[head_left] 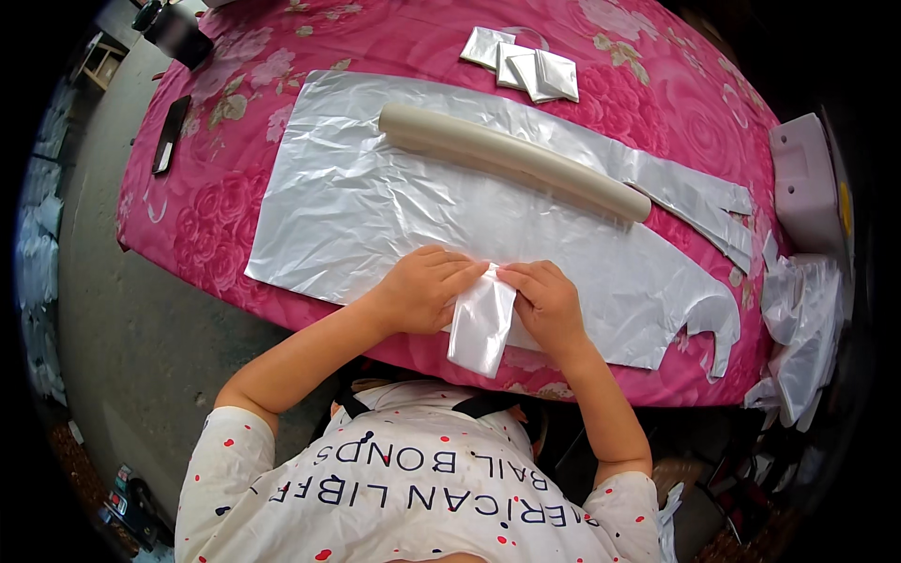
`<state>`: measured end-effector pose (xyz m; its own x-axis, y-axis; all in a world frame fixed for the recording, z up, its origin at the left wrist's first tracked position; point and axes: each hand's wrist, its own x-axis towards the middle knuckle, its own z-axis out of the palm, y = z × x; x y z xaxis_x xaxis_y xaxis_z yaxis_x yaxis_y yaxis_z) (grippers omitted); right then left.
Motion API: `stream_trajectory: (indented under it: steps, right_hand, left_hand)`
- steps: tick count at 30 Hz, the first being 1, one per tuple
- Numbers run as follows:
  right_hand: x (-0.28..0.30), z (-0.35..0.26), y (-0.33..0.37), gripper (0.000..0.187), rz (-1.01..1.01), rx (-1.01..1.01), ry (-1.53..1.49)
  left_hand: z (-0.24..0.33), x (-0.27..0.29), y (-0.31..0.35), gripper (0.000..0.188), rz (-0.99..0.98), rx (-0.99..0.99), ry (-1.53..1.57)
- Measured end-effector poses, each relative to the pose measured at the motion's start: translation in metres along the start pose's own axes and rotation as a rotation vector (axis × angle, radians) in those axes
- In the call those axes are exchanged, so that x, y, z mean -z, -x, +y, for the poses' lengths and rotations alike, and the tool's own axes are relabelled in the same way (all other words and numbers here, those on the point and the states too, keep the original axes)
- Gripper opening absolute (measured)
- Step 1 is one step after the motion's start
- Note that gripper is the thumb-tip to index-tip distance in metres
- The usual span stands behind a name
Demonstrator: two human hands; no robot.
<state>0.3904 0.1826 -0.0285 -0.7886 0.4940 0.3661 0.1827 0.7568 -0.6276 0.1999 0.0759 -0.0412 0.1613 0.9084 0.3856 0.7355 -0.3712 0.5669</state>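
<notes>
Between my two hands is a narrow folded strip of shiny, whitish plastic film [481,328], its lower end hanging toward me past the table edge. My left hand [427,289] pinches its top left corner with thumb and fingers. On the other side, my right hand [544,302] grips the top right corner. Beneath both hands a large silvery plastic bag [328,197] lies spread flat, with cut handle shapes at its right end. A long beige tube [516,167] rests diagonally across it, beyond my hands.
Several folded film packets [554,75] overlap at the far side of the pink floral tablecloth [221,220]. A black phone [171,134] lies at the left, near a dark cup-like object [175,36]. At the right edge stand a whitish box [802,178] and hanging clear plastic bags [798,319].
</notes>
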Motion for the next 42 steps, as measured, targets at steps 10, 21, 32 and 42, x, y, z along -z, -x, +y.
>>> stream_trajectory:
  steps: [10,21,32,42]
  right_hand:
    - [0.005,0.01,-0.036,0.021,-0.123,-0.863,-0.369]
    - [0.008,0.022,-0.029,0.047,-0.037,0.181,0.403]
    - [0.016,0.038,-0.04,0.035,-0.182,0.119,0.053]
    - [-0.001,0.005,0.007,0.027,-0.083,0.144,0.026]
  left_hand:
    - [0.017,-0.013,-0.014,0.066,-0.053,0.153,-0.143]
    - [0.012,-0.017,-0.022,0.062,-0.143,0.17,-0.285]
    - [0.0,-0.008,-0.029,0.041,-0.063,-0.008,-0.231]
    - [0.013,-0.003,0.017,0.044,-0.016,-0.078,-0.122]
